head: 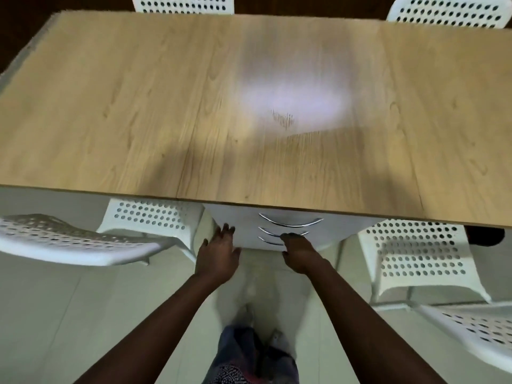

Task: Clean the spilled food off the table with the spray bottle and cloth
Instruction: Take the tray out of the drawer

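Note:
A wooden table (138, 106) fills the upper view. A small dark smear of spilled food (282, 119) lies near its middle, inside a bright glare patch. No spray bottle or cloth is visible. Under the table's near edge stands a white drawer unit (243, 217) with three curved metal handles. My right hand (297, 253) has its fingers curled at the lowest handle (270, 241). My left hand (220, 252) is open, fingers spread, touching the unit's left front corner. The frame is motion-blurred.
White perforated chairs surround the table: one at the near left (69, 239), one tucked under the left side (152, 217), one at the near right (415, 259), another at the lower right (476, 331), two at the far side (182, 4). Pale floor lies below.

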